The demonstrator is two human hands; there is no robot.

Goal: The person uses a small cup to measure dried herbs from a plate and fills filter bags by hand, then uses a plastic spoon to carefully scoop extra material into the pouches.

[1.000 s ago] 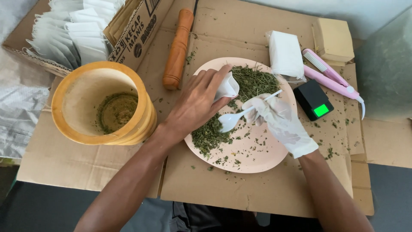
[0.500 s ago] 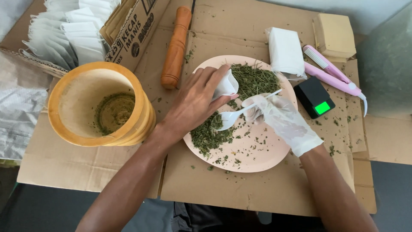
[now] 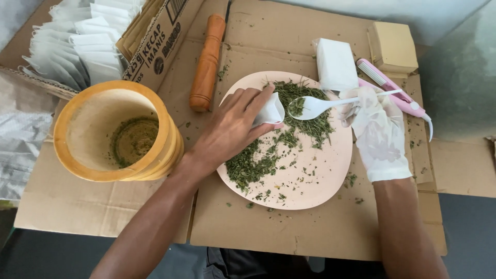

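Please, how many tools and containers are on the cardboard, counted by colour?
White: 1, the spoon
Pink: 2, the plate and the sealer
Orange-brown: 2, the mortar and the pestle
Total: 5

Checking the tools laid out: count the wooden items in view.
2. A round wooden mortar stands left of the plate, near the left hand. A wooden pestle lies on the cardboard beyond it. More could be hidden by the box.

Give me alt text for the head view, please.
A bare left hand holds a small white paper bag open over a pale pink plate of chopped green dried leaves, while the white-gloved right hand brings a white plastic spoon of leaves to it.
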